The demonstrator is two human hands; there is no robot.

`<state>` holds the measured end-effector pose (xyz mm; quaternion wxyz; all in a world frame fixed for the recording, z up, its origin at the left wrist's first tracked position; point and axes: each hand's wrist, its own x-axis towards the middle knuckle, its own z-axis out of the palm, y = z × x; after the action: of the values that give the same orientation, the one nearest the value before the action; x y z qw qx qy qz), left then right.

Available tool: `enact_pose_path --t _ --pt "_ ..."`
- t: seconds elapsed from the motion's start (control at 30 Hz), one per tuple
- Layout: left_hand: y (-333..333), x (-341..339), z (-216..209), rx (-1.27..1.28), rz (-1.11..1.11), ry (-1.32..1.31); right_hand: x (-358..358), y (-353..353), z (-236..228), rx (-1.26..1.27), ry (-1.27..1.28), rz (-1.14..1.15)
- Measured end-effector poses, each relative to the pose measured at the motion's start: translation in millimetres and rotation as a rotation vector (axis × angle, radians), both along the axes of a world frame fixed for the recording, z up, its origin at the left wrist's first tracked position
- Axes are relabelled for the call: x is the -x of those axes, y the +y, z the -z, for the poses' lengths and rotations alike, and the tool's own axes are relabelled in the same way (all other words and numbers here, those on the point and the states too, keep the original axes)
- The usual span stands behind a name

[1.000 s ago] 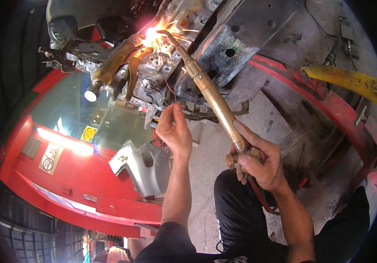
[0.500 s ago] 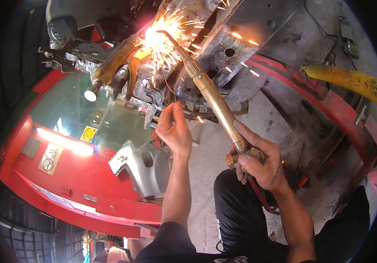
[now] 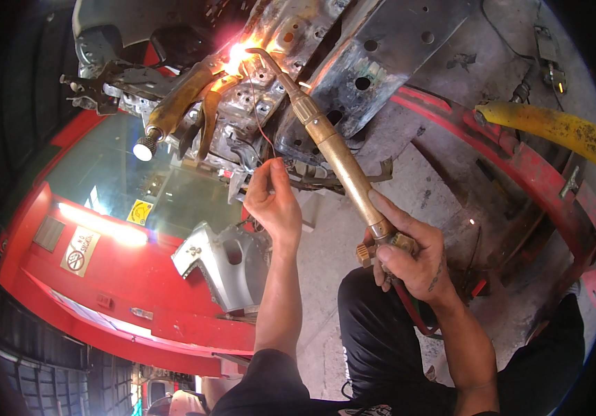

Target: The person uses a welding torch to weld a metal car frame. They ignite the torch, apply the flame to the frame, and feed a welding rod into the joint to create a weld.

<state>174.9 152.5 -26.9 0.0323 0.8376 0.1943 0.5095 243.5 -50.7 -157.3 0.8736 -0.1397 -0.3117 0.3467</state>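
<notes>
My right hand (image 3: 412,256) is closed around the valve end of a brass gas welding torch (image 3: 339,159). The torch slants up and left, and its bent tip ends at a bright glow (image 3: 239,55) on the metal car frame part (image 3: 298,35). Between the thumb and fingers of my left hand (image 3: 274,201) is a thin copper-coloured filler wire (image 3: 256,114), which runs up into the glow. Yellow-handled locking pliers (image 3: 180,104) are clamped on the metal just left of the glow. Glare hides the exact spot where wire, flame and metal meet.
A silver curved body panel (image 3: 225,267) stands left of my left forearm, before a red wall with a window (image 3: 173,305). To the right are a red metal frame (image 3: 506,145) and a yellow arm (image 3: 547,128). A hose (image 3: 412,312) hangs below the torch.
The large spray of sparks has died down to a small glow, so more of the metal shows. My left hand has shifted very slightly up and left; the torch has hardly moved.
</notes>
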Motion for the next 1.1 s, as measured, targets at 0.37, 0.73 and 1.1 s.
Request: enact_pose_path --t 0.37,0.73,1.1 --pt "0.9 0.8 0.1 0.016 -0.005 -0.001 0.5 1.8 1.5 -0.018 -0.010 0.011" --pt "2.4 -1.5 0.0 0.009 0.023 -0.017 0.0 0.5 0.6 -0.011 0.000 0.000" --pt "3.2 0.4 -0.4 -0.015 0.002 -0.008 1.3 1.6 1.4 -0.013 0.002 0.005"
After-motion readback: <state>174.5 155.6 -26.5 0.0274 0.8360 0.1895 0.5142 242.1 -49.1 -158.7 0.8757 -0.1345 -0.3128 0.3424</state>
